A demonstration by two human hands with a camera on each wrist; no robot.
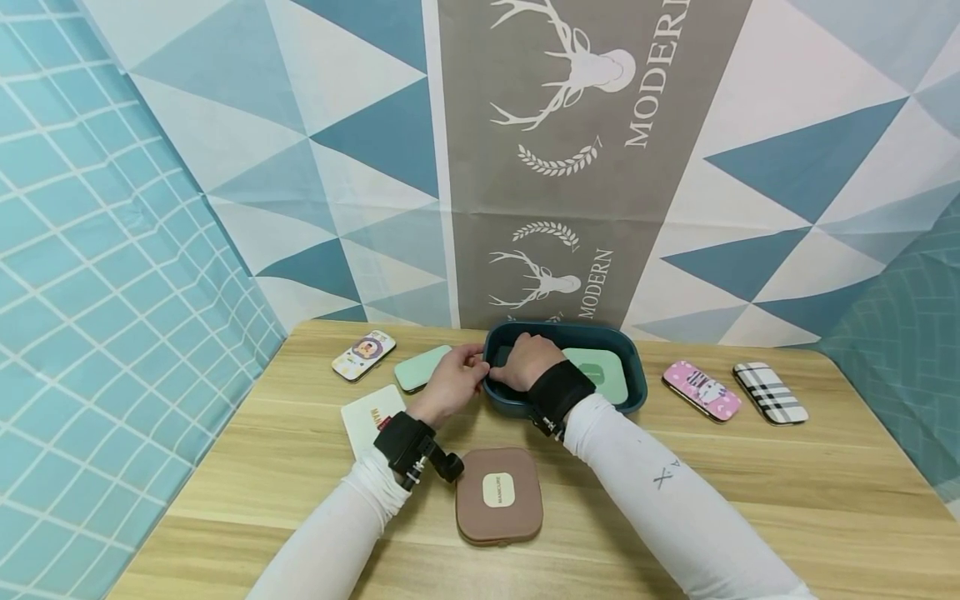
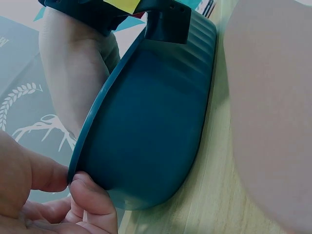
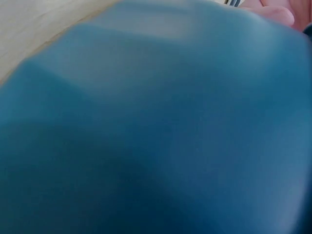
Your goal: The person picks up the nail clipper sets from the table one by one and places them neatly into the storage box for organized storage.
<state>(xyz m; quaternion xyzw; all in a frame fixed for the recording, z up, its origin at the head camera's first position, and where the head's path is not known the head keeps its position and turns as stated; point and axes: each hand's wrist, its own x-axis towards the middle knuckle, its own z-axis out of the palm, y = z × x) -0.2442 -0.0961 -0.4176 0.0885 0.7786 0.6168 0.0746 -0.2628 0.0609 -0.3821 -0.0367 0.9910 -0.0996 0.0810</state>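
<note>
A dark teal oblong bin (image 1: 637,379) stands at the back of the table, with a mint green case (image 1: 606,377) lying in its right part. My left hand (image 1: 452,382) is at the bin's left end; in the left wrist view its thumb and finger (image 2: 95,195) pinch the rim. My right hand (image 1: 531,360) reaches over the front wall into the left part of the bin. Its fingertips are hidden, so whether it holds anything cannot be seen. The right wrist view is mostly filled by the blurred bin wall (image 3: 161,112).
A brown square manicure case (image 1: 498,512) lies in front of the bin. To the left are a cream case (image 1: 367,417), a mint case (image 1: 420,368) and a cartoon-print case (image 1: 363,356). A pink case (image 1: 701,390) and a plaid case (image 1: 770,392) lie right.
</note>
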